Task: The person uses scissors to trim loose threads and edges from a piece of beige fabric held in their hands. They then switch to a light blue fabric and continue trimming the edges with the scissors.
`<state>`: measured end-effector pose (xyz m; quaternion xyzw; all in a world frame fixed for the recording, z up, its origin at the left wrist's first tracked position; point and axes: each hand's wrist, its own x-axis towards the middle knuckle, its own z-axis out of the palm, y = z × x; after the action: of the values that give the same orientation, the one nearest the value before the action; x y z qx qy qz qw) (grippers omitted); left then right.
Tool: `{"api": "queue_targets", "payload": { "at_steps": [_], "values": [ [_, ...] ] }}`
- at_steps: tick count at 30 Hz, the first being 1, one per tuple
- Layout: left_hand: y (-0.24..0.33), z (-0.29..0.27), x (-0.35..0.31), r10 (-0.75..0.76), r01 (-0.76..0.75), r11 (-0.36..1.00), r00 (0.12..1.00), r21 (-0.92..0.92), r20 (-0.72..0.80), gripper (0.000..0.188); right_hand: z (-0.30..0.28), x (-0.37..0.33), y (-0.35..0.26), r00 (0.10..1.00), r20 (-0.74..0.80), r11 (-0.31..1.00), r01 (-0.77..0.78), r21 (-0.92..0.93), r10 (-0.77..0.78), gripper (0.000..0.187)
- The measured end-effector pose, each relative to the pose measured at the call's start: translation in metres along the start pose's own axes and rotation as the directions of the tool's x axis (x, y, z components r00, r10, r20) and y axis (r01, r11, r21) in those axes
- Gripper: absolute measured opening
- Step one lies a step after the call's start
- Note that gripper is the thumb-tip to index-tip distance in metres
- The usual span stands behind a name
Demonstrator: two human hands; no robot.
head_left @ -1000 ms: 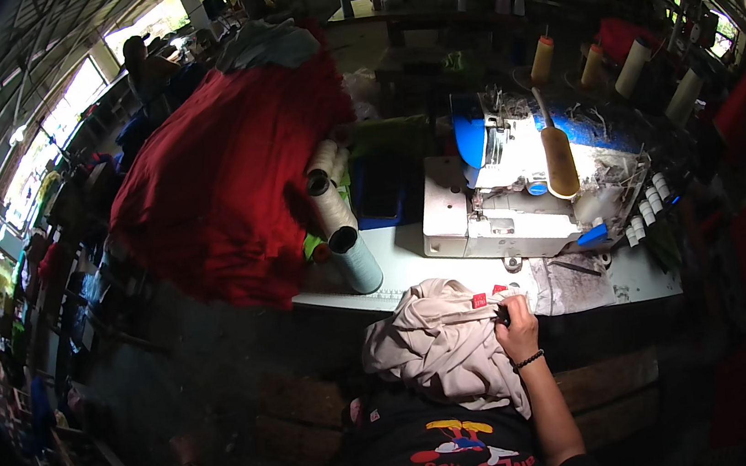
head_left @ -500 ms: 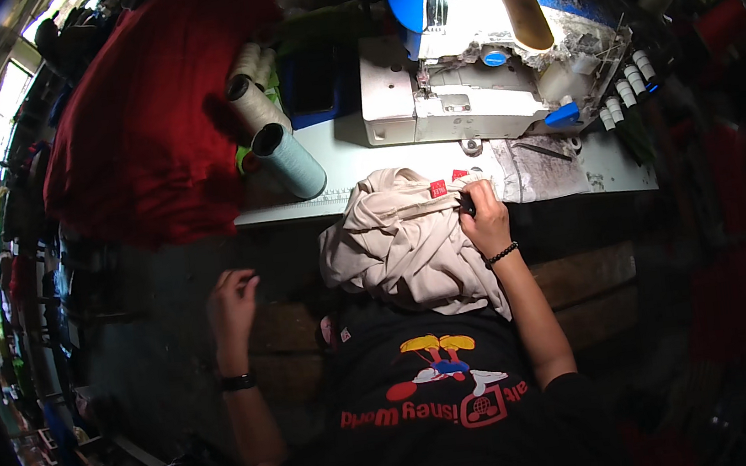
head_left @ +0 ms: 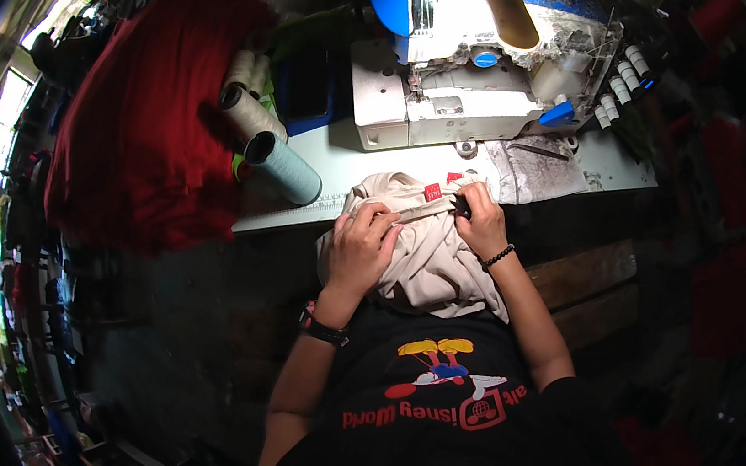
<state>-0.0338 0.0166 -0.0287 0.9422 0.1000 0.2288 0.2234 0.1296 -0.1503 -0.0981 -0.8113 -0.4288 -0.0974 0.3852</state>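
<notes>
Head — garment (head_left: 432, 268) trails toward shirt (head_left: 442, 391)

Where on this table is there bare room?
Bare white tabletop lies between the teal thread cone and the sewing machine. Crowded: the left, with pale cones and red cloth; the front, with left hand and right hand on beige garment.
</notes>
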Motion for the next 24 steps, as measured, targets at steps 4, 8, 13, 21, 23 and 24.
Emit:
{"api": "queue_targets", "payload": {
  "at_steps": [4, 8, 13, 21, 23, 24],
  "values": [
    [0.008, 0.012, 0.013, 0.001, -0.003, 0.999, 0.999, -0.036, -0.043, 0.017, 0.002, -0.002, 0.001, 1.000, -0.024, 1.000, 0.010, 0.000, -0.010, 0.028],
    [0.004, 0.029, 0.022, 0.002, -0.002, 1.000, 1.000, -0.014, -0.018, 0.016, 0.000, -0.001, -0.001, 1.000, -0.023, 1.000, 0.006, 0.008, -0.005, 0.027],
    [-0.009, 0.037, 0.024, -0.101, 0.087, 0.981, 0.992, -0.173, -0.072, 0.011, 0.000, -0.001, 0.002, 0.999, -0.034, 1.000, 0.013, 0.013, -0.013, 0.028],
    [-0.028, 0.037, 0.019, -0.326, 0.238, 0.859, 0.937, -0.454, -0.124, 0.013, 0.003, -0.004, 0.003, 1.000, 0.018, 1.000, 0.001, 0.020, -0.002, 0.032],
    [-0.026, 0.031, 0.022, -0.197, 0.152, 0.947, 0.970, -0.283, -0.139, 0.008, 0.005, -0.007, 0.010, 1.000, 0.004, 1.000, 0.002, 0.012, -0.002, 0.034],
    [-0.025, 0.029, 0.022, -0.142, 0.114, 0.975, 0.980, -0.191, -0.140, 0.006, 0.002, -0.006, 0.006, 1.000, -0.003, 0.999, -0.017, 0.037, 0.017, 0.032]
  ]
}}
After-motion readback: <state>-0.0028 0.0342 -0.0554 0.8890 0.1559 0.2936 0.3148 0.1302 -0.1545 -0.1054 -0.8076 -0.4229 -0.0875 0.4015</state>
